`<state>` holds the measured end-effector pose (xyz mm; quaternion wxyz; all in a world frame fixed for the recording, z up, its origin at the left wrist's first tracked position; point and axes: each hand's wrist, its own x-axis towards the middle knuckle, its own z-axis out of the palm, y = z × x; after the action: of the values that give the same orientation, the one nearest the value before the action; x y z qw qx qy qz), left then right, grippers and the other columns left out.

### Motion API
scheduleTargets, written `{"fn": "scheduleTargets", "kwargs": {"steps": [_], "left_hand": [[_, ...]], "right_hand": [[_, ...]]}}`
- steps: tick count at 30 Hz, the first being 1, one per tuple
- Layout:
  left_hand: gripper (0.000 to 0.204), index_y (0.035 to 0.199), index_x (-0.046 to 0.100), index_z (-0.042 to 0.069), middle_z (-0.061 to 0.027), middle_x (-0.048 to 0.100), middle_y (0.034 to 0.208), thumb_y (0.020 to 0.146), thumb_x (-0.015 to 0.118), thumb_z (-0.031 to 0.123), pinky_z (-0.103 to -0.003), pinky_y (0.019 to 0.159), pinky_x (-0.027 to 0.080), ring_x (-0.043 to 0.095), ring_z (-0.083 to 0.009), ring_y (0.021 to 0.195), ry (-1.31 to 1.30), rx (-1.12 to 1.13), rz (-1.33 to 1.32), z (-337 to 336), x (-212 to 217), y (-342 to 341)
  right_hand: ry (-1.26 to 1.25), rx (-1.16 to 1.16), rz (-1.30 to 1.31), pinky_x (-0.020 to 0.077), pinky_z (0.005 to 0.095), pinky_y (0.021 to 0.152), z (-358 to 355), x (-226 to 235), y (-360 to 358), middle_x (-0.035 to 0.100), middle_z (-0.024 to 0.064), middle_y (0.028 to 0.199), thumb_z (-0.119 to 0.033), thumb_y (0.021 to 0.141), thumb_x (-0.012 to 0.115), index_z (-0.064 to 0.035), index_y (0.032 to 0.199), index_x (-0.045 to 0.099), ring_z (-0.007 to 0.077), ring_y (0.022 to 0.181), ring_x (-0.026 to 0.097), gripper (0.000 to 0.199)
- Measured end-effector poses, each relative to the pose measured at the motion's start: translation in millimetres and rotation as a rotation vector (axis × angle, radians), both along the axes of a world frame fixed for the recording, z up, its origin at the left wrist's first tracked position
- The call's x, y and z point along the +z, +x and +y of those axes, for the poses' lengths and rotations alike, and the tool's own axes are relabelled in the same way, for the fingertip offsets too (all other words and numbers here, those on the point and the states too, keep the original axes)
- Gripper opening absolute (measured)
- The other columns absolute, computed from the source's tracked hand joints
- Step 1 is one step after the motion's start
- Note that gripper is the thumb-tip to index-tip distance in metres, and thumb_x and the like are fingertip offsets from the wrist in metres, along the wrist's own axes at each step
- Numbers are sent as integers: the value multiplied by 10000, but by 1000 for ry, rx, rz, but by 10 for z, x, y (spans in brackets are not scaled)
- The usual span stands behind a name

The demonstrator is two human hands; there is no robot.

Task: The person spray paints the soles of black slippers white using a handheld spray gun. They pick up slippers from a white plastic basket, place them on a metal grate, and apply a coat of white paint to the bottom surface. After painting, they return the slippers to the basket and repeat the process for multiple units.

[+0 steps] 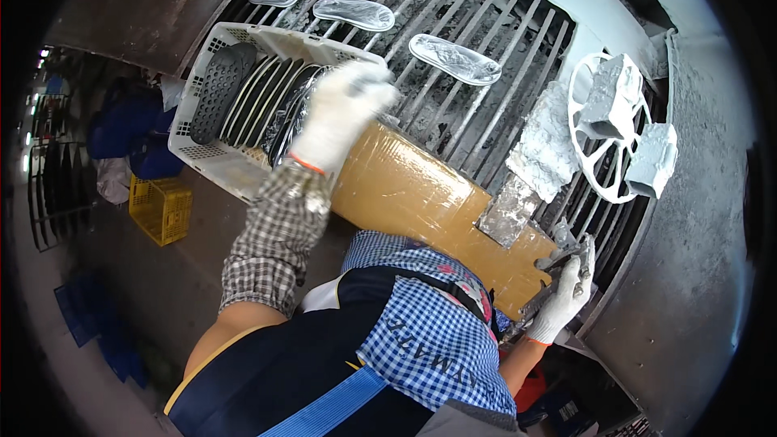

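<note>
- Soles (259,101): dark, thin, stacked on edge in a white crate (212,163) left of the conveyor (453,0).
- Left hand (344,113): white-gloved, blurred over the soles; its grip cannot be told.
- Right hand (564,295): gloved, fingers closed around metal tongs (558,263).

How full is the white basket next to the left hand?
Largely full. The white basket holds a row of dark shoe soles standing on edge, packed side by side from one end to where the left hand reaches in.
</note>
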<state>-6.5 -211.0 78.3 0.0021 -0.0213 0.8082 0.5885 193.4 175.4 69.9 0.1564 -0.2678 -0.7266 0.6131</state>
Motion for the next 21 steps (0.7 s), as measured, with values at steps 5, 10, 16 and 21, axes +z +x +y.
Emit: {"fn": "scheduleTargets", "kwargs": {"steps": [5,10,16,21], "left_hand": [[711,1362,647,11,-235,674,1301,811,781,441,-458,1097,499,638,-384,1263,-893,140,7,-623,-109,-182],[624,1241,688,14,-271,682,1246,769,802,406,-479,1071,509,651,-414,1227,-1056,-92,-193,-658,-326,-336],[664,1334,679,4,-235,723,1272,798,809,374,-435,1067,520,682,-371,1217,-1035,-152,-168,-577,-190,-353],[631,1316,700,-6,-232,732,1260,794,793,338,-429,1058,524,695,-368,1197,-997,-239,-239,-493,-158,-583]], "right_hand": [[56,20,30,488,321,1020,6,16,-10,648,133,1373,-110,1068,571,66,1530,525,186,1168,626,496],[107,12,18,459,340,1093,59,21,65,633,137,1437,-120,1068,591,68,1533,524,202,1281,595,505],[78,-15,39,505,272,860,52,-10,98,655,72,1160,-106,1075,561,48,1541,520,126,968,607,492],[-56,12,12,543,295,839,-25,125,74,698,82,1118,-121,1065,595,42,1544,514,134,906,668,513]]}}
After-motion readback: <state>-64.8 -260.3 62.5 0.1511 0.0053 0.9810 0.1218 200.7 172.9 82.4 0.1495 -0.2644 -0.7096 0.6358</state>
